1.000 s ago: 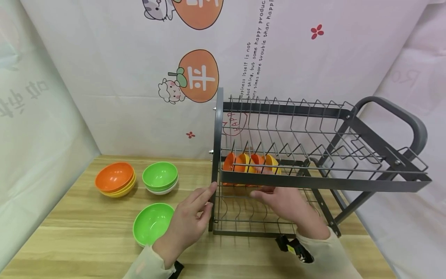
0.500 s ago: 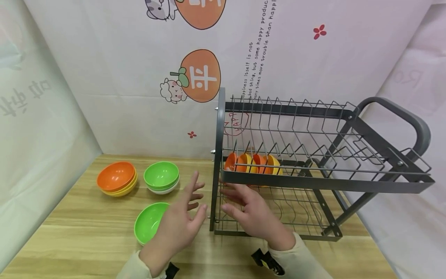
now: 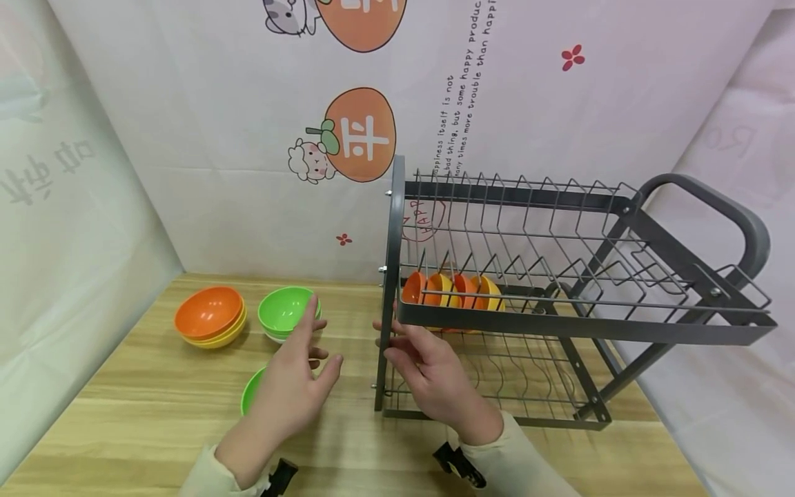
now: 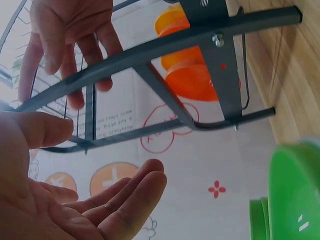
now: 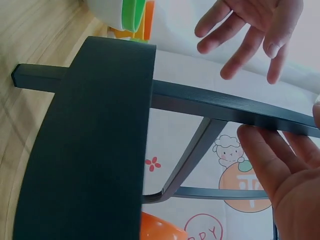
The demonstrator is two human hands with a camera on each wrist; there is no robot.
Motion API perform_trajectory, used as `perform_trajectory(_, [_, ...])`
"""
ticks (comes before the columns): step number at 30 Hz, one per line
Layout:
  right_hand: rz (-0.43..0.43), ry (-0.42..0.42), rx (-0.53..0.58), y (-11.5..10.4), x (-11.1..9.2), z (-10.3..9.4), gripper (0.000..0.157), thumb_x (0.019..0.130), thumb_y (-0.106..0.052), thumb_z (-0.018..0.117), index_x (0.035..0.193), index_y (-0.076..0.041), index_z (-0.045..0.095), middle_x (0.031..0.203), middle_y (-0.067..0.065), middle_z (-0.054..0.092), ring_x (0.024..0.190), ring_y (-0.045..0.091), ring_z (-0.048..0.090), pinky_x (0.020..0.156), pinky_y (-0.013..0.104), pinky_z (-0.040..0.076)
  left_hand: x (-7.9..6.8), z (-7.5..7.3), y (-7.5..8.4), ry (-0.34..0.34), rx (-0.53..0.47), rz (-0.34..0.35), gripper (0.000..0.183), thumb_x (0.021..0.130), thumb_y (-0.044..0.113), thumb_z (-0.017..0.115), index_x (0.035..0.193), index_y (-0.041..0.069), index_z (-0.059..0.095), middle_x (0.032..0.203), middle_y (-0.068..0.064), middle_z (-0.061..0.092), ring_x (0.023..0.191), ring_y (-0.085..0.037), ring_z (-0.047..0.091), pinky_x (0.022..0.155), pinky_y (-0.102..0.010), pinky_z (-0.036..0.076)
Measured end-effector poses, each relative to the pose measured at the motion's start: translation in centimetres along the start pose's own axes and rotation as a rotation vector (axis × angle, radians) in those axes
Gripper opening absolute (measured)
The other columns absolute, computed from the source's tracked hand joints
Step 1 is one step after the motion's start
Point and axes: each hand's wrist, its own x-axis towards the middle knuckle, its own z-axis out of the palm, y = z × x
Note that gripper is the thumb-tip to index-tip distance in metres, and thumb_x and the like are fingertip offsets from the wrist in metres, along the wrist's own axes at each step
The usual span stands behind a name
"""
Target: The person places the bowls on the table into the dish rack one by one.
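Note:
My left hand [image 3: 288, 386] hovers over a green bowl [image 3: 250, 392] with its fingers straight and spread, holding nothing. It partly covers that bowl. My right hand [image 3: 437, 376] is at the left upright [image 3: 394, 235] of a dark grey two-tier dish rack [image 3: 559, 330], its fingers relaxed and holding nothing. Some of its fingertips reach past the upright; the right wrist view has the fingers [image 5: 262, 155] close against the bar, and whether they touch I cannot tell. Several orange and yellow bowls [image 3: 491, 293] stand on edge in a row on the rack's lower tier.
At the back left sits a stack of bowls [image 3: 208, 314], orange on top of yellow. Beside it is a green stack [image 3: 282, 308] with a white bowl beneath. The rack's upper tier [image 3: 528, 231] overhangs the lower one. A printed cloth [image 3: 236, 124] hangs behind the wooden table [image 3: 136, 407].
My right hand has come out of the lower tier leftward to the upright. My left hand has left the upright and moved left over the green bowl.

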Motion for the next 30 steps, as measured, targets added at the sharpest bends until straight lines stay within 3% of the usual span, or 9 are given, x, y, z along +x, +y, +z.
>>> perform_trajectory(3, [0.008,0.019,-0.022,0.1,0.0,0.1,0.044,0.092,-0.002,0.056,0.134,-0.014,0.047,0.125,0.010,0.055,0.099,0.018,0.062,0.078,0.030,0.054,0.0,-0.4,-0.4,-0.009,0.003,0.003,0.085,0.089,0.027,0.063,0.151,0.026,0.005,0.136,-0.002,0.047,0.088,-0.010,0.061,0.076,-0.036,0.053])
perform_trajectory(12, [-0.032,0.128,-0.079,0.9,0.0,1.1,0.060,0.086,0.004,0.063,0.140,-0.009,0.041,0.113,0.012,0.063,0.088,0.019,0.065,0.069,0.028,0.056,0.1,-1.3,-1.2,-0.029,0.026,-0.040,0.086,0.089,0.027,0.062,0.150,0.030,0.001,0.134,-0.002,0.046,0.089,-0.008,0.061,0.076,-0.035,0.053])
perform_trajectory(18, [-0.022,0.149,-0.124,1.2,-0.1,1.4,0.057,0.086,0.000,0.064,0.138,-0.011,0.042,0.111,0.008,0.064,0.084,0.016,0.064,0.064,0.025,0.055,0.2,-2.1,-1.7,-0.037,0.018,-0.059,0.087,0.089,0.026,0.063,0.151,0.028,0.002,0.135,-0.008,0.044,0.093,-0.016,0.061,0.075,-0.037,0.054])
perform_trajectory(22, [-0.014,0.151,-0.129,1.0,-0.1,1.3,0.056,0.087,-0.002,0.063,0.138,-0.013,0.042,0.111,0.005,0.064,0.084,0.014,0.063,0.061,0.024,0.055,0.1,-3.1,-2.1,-0.047,0.082,-0.096,0.087,0.089,0.030,0.062,0.151,0.026,0.001,0.138,-0.015,0.039,0.104,-0.028,0.057,0.079,-0.047,0.051])
perform_trajectory(26, [-0.015,0.151,-0.122,0.9,-0.1,1.3,0.055,0.088,-0.003,0.062,0.138,-0.014,0.042,0.111,0.003,0.064,0.084,0.013,0.063,0.062,0.023,0.055,-0.1,-4.4,-2.8,-0.133,0.193,-0.153,0.086,0.089,0.043,0.058,0.151,0.021,0.004,0.141,-0.027,0.029,0.116,-0.045,0.045,0.084,-0.064,0.042])
perform_trajectory(30, [-0.010,0.139,-0.121,1.1,0.0,1.3,0.040,0.090,-0.005,0.061,0.128,-0.013,0.050,0.111,0.003,0.064,0.086,0.010,0.062,0.062,0.021,0.054,-0.4,-5.6,-4.2,-0.260,0.298,-0.179,0.082,0.088,0.052,0.056,0.150,0.012,0.020,0.140,-0.035,0.024,0.118,-0.055,0.035,0.086,-0.071,0.034])
